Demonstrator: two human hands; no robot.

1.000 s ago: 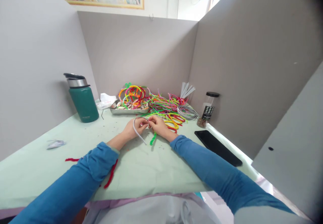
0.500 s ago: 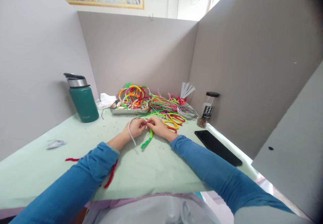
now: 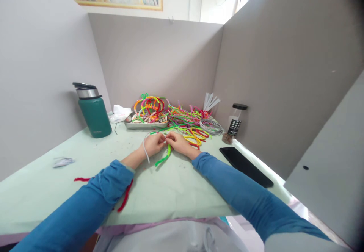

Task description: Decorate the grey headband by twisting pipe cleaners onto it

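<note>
My left hand (image 3: 154, 144) is closed in a pinch on a thin grey wire (image 3: 145, 152), whose curved free end arcs over the back of the hand. Its fingertips meet those of my right hand (image 3: 176, 143) just above the table. The right fingers are pinched on a bright green pipe cleaner (image 3: 163, 160), which hangs down and bends left towards the tabletop. The exact join between wire and pipe cleaner is hidden by my fingers. Under my left forearm lies a red pipe cleaner (image 3: 125, 196), partly covered by the sleeve.
Behind my hands stand a metal tray (image 3: 146, 125) with pipe-cleaner hoops, a heap of coloured pipe cleaners (image 3: 184, 117) and a grey wire coil (image 3: 212, 127). A green bottle (image 3: 95, 117) is left; a jar (image 3: 234, 123) and black phone (image 3: 246, 166) are right. Partitions enclose the table.
The lower end of the green pipe cleaner has swung slightly left and up. The wire's free end has also shifted left. Both hands stay almost in place.
</note>
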